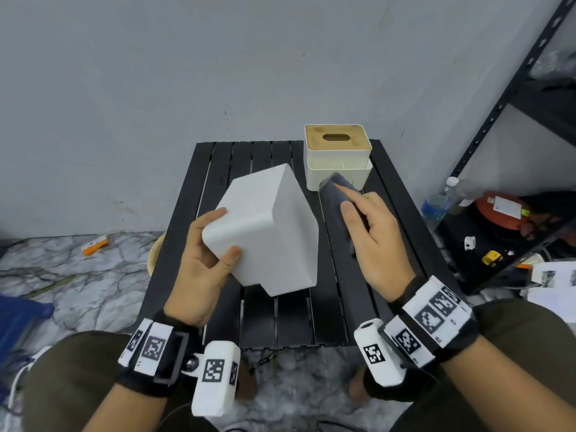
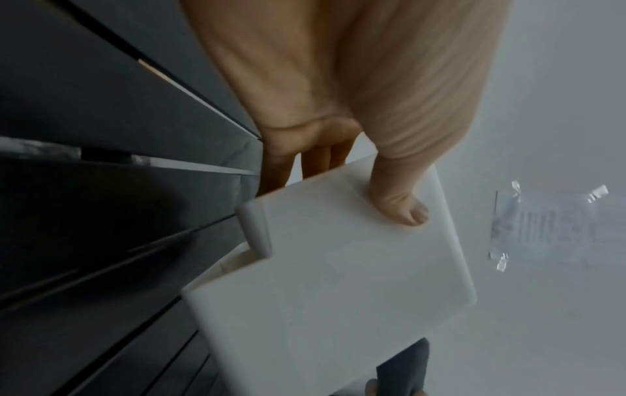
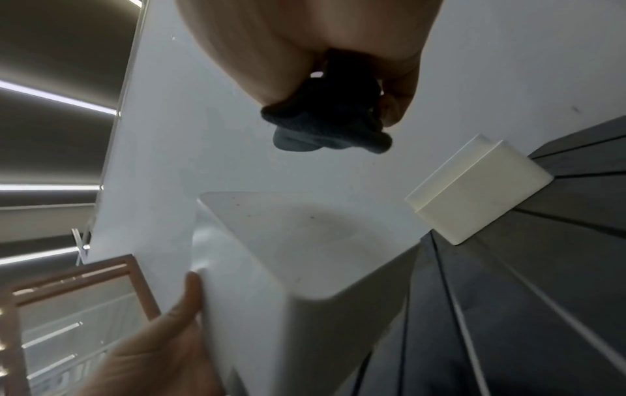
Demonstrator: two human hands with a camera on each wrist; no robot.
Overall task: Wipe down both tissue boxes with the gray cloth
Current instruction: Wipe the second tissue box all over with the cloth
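Left hand (image 1: 199, 269) gripped a plain white rectangular plastic tissue box (image 1: 268, 232), thumb on the near face and fingers wrapped round the far side; box was tilted, lifted off the black slatted table (image 1: 280, 319) at its near end, whether its lower corner touched the slats could not be told. Right hand (image 1: 374, 244) held the folded dark gray cloth (image 1: 336, 198), fingers curled round it, just right of the white box; contact between cloth and box unclear. In the right wrist view the cloth (image 3: 325, 118) bunched under the palm, apart from the box face (image 3: 305, 241). Second white tissue box with a wooden slotted lid (image 1: 338, 157) stood upright at the table's far right, near the cloth tip. Gray wall (image 1: 156, 73) behind, black metal shelf (image 1: 514, 88) at right.
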